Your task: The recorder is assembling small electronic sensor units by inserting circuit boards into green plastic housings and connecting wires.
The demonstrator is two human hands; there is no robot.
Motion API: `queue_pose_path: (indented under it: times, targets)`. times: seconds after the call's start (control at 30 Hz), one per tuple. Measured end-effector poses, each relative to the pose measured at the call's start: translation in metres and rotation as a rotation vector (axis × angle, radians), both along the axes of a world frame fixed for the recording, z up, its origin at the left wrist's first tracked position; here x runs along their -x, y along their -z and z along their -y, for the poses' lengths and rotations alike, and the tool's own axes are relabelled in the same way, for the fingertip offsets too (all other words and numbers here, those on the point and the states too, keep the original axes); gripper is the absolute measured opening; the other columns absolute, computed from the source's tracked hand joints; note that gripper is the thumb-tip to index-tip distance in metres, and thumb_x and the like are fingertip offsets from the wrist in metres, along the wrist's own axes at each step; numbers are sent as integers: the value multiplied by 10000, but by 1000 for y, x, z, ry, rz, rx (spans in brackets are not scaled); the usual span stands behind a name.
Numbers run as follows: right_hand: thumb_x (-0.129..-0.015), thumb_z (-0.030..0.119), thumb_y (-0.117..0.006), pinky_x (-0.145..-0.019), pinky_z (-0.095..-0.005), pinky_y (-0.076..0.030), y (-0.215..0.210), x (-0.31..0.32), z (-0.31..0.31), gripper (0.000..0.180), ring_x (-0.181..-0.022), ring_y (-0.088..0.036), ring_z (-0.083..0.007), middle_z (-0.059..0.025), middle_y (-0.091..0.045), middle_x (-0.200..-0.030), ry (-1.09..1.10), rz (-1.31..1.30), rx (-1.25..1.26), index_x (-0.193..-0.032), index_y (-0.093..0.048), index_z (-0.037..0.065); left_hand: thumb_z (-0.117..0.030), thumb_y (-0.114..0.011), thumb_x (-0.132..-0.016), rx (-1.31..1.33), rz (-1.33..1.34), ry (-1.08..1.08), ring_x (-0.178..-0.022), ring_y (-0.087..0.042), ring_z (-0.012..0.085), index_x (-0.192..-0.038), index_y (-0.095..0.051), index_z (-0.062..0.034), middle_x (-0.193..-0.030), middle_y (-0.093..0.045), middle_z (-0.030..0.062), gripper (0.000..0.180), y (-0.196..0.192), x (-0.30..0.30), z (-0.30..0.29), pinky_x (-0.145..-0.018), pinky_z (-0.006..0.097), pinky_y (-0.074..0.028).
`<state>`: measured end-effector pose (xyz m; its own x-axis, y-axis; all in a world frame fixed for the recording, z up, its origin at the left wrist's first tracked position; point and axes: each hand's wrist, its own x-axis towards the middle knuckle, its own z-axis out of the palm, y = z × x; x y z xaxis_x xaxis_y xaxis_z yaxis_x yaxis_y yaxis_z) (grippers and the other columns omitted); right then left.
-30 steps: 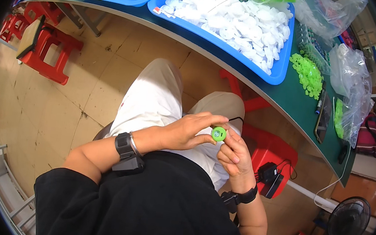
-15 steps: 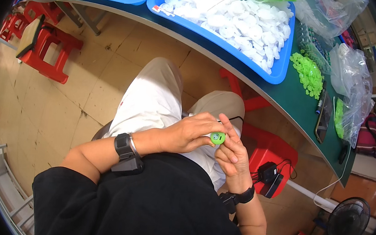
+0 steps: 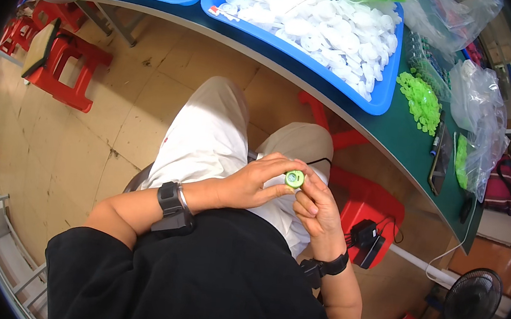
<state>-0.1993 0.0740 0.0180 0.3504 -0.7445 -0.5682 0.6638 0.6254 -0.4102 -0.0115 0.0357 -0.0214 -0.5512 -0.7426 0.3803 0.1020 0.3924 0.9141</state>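
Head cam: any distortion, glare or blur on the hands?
Head view: strong fisheye, the table edge bows and the rim vignettes black; the left hand, right hand and green round part are sharp; lighting even, no glare.

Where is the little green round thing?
In the head view, the green part sits centre frame above the lap, pinched between the left hand and the right hand.
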Motion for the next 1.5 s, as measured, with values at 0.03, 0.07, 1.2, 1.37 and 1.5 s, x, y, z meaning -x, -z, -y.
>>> queue_pose_path:
  times: [0.03,0.07,1.2,1.37,1.5]
  targets:
    - [-973,78,-483,-396,-172,-266,-1,1,0,326,-414,-339,-11,37,-507,-687,-12,-34,-8,-1297,-470,45,-80,-678,-838,4,-5,4,-1058,-544,294,-1277,-505,-7,-1202,-571,154,477,1,0,0,-905,369,-444]
    - [-973,78,-483,-396,-172,-266,2,2,-1,326,-414,-339,-11,37,-507,-687,-13,-34,-8,-1297,-470,45,-80,-678,-838,4,-4,3,-1058,-544,294,-1277,-505,-7,-1202,-571,154,477,1,-1,-1,-905,369,-444]
    - [-928,111,-534,-677,-381,-478,-71,135,108,146,-743,-626,-282,-139,-633,-919,376,-2379,859,-981,-621,6,-5,-624,-889,-767,-204,126,-1088,-543,125,-1291,-489,-11,-1212,-527,63,424,-16,-4,11,-942,266,-463]
    - [-950,66,-509,-540,-236,-484,-89,46,52,119,-589,-589,-98,-89,-624,-828,169,-1193,747,-950,-592,-18,-28,-614,-904,-750,-195,172,-1098,-537,119,-1305,-477,-9,-1224,-539,69,424,-7,-7,11,-937,261,-461]
    - [-913,16,-544,-554,-227,-475,-64,10,26,65,-621,-573,-80,-53,-599,-801,-245,-974,689,-923,-593,-26,-81,-592,-931,-694,-146,224,-1093,-542,126,-1330,-458,-5,-1203,-541,68,428,-12,-8,10,-931,275,-469]
